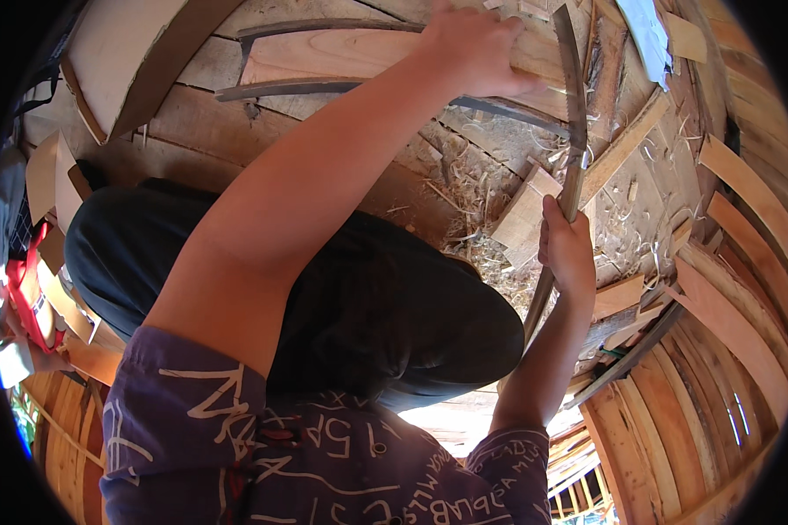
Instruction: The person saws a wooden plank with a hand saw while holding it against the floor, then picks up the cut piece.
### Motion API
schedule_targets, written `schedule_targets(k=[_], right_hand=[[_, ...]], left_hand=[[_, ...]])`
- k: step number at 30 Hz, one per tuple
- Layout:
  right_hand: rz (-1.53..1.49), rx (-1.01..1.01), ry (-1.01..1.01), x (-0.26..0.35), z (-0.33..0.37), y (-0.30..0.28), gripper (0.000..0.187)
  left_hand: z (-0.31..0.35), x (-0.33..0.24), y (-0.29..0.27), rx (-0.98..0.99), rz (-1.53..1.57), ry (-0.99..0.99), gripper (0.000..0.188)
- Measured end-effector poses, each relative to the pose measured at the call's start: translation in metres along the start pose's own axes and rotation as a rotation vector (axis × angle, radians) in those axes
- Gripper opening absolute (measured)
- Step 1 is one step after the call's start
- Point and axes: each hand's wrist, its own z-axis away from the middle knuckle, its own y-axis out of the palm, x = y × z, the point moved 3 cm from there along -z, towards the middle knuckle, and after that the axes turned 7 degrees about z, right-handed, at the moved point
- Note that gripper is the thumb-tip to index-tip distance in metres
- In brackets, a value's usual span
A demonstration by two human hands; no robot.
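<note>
My left hand (474, 51) bears down on a pale wooden board (333, 54) with dark edges, its fingers bent over the board near the right end. The board lies across the plank floor at the top of the view. In my right hand (569, 249) is a long knife with a slim wooden handle (573, 188), gripped with the fingers wrapped round it. The knife's narrow dark blade (572, 83) points up and away, crossing the board's right end. The handle's lower end runs along my right forearm. Whether the blade touches the wood, I cannot tell.
Curled shavings (473, 214) litter the floor planks around a short wood block (527, 210). A narrow wooden strip (626, 144) lies right of the knife. Curved wooden pieces (744, 341) stand along the right. A cardboard sheet (140, 61) leans at upper left.
</note>
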Motion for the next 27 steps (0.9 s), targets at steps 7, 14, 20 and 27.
schedule_targets(k=[7,14,20,27], right_hand=[[-0.071,0.025,0.022,-0.058,0.044,0.01,0.035],[-0.128,0.008,0.006,-0.005,-0.004,0.006,0.036],[-0.14,0.025,0.088,-0.052,0.046,0.012,0.034],[-0.136,0.011,0.007,-0.012,0.001,0.006,0.034]], left_hand=[[0.0,0.008,-0.002,0.076,-0.063,-0.038,0.076],[-0.001,0.0,0.001,0.016,0.012,0.003,0.076],[-0.003,0.008,0.0,0.069,-0.037,-0.024,0.075],[-0.004,0.002,0.002,0.013,-0.032,0.001,0.074]])
